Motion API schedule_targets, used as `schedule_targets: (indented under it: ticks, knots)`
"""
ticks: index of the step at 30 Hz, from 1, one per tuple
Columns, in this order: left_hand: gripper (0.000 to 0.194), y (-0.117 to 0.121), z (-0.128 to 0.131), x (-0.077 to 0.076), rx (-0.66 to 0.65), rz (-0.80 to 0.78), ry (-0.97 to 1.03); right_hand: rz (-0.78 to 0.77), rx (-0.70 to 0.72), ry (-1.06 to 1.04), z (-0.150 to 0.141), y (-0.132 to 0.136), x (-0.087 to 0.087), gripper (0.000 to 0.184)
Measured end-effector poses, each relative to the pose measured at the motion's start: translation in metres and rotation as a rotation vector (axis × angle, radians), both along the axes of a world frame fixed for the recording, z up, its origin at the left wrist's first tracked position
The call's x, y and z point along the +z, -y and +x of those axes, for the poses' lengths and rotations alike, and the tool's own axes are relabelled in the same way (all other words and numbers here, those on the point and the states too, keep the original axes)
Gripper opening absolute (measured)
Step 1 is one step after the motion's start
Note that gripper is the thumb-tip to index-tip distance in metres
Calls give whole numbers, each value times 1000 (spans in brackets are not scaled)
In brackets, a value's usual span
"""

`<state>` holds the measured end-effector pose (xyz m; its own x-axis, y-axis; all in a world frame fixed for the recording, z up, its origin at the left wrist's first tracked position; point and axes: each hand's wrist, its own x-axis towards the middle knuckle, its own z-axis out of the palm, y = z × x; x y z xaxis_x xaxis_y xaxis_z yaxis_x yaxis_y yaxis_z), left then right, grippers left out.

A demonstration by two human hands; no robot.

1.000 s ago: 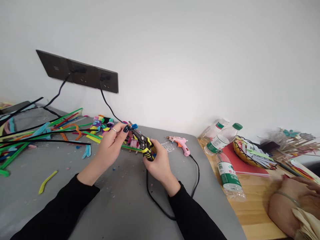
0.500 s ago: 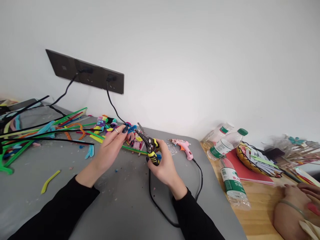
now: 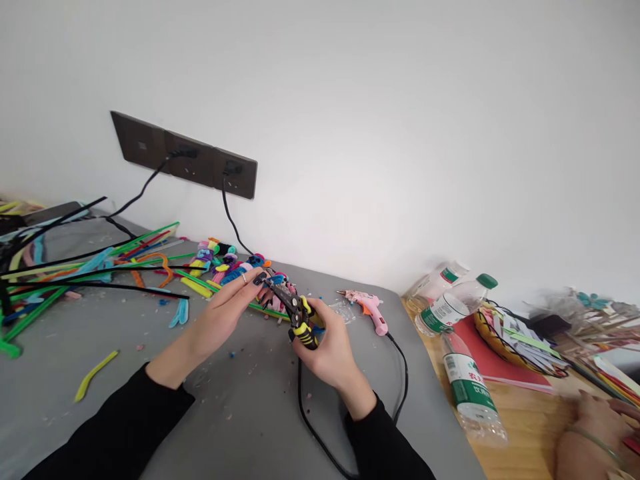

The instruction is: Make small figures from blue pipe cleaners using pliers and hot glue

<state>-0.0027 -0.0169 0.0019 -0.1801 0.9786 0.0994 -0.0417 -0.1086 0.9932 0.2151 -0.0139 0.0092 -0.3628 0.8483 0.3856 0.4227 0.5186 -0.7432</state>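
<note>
My right hand (image 3: 327, 347) is closed round the yellow-and-black handles of a pair of wire cutters (image 3: 295, 312), whose dark jaws point up and left. My left hand (image 3: 227, 307) pinches a small piece right at the jaws; I cannot make out what the piece is. Both hands hover over a grey table (image 3: 240, 413). Just behind them lies a heap of short coloured pipe-cleaner pieces (image 3: 225, 263).
Long pipe cleaners (image 3: 75, 270) sprawl at the left, a yellow one (image 3: 95, 373) lies apart. A pink glue gun (image 3: 367, 308) with black cord (image 3: 400, 373) lies right of the hands. Plastic bottles (image 3: 467, 393), a basket (image 3: 505, 327) and another person's hand (image 3: 600, 427) occupy the wooden table.
The cutters' jaws, open half a second ago, are now shut near my left fingertips. The view has shifted slightly, so the table contents sit lower and further right.
</note>
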Motion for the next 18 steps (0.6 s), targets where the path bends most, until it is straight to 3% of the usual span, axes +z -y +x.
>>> schedule_targets:
  ticks: [7, 11, 15, 18]
  knots:
    - [69, 3, 6, 11, -3, 34, -8, 17, -20, -14, -2, 1, 0, 37]
    - [69, 2, 7, 7, -2, 0, 65, 13, -31, -12, -1, 0, -1, 36]
    - [64, 3, 9, 4, 37, -5, 75, 30, -25, 4, 1, 0, -3, 46]
    - [51, 4, 10, 10, 69, 77, 16, 89, -44, 17, 3, -2, -4, 57]
